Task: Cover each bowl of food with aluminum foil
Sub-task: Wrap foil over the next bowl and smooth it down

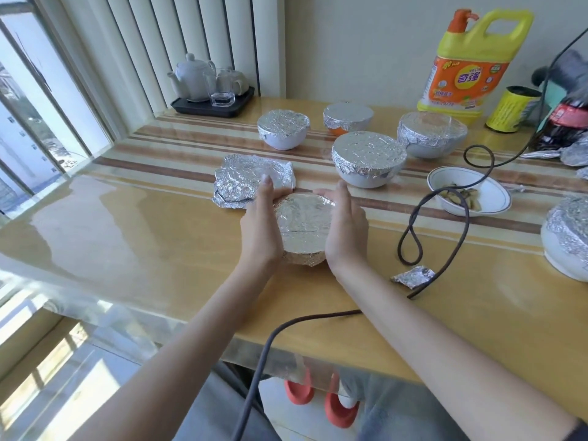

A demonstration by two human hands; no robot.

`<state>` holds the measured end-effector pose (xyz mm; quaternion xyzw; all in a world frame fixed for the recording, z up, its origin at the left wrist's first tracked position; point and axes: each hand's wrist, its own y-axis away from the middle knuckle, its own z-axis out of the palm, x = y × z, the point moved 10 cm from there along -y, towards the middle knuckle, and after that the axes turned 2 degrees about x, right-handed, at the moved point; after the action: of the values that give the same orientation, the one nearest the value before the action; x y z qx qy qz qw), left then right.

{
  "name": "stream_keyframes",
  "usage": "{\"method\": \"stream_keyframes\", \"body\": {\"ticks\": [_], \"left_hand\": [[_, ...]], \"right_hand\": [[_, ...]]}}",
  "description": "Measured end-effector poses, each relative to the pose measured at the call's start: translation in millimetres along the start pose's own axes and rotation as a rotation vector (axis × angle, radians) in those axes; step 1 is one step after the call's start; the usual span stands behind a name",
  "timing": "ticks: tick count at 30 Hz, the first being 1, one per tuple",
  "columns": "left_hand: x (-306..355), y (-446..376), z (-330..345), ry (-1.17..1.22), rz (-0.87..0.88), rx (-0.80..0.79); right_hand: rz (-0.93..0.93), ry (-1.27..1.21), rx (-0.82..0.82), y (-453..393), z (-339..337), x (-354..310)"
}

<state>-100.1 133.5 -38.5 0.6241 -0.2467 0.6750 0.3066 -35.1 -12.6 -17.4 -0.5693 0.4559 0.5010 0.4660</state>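
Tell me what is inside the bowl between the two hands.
Nothing can be seen: crinkled foil covers the top and sides of the bowl, and the left hand and right hand press its sides. The contents are hidden.

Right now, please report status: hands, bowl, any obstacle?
Left hand and right hand press flat on sides of foil-covered bowl. Foil smooth over top. White bowl still uncovered. Dark cable loops beside right hand.

Glossy wooden table [127, 249] beside a sunlit window [38, 128] (vertical blinds [178, 36] behind), pale wall [350, 43]
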Motion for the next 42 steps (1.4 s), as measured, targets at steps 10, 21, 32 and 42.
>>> {"method": "stream_keyframes", "body": {"ticks": [10, 21, 32, 42], "left_hand": [[11.4, 3.7, -18.3, -0.042, 0.075, 0.042], [-2.1, -1.4, 27.8, 0.238, -0.158, -0.315], [0.0, 7.4, 22.4, 0.165, -0.101, -0.122], [-1.0, 4.4, 14.8, 0.113, -0.067, 0.025]], "right_hand": [[0.012, -0.058, 0.049, 3.4, -27.4, 5.2], [0.064, -0.141, 0.203, 11.0, -16.2, 12.7], [0.122, -0.234, 0.076, -2.4, -10.5, 22.0], [0.093, -0.259, -0.104, -21.9, 8.3, 17.1]]}}
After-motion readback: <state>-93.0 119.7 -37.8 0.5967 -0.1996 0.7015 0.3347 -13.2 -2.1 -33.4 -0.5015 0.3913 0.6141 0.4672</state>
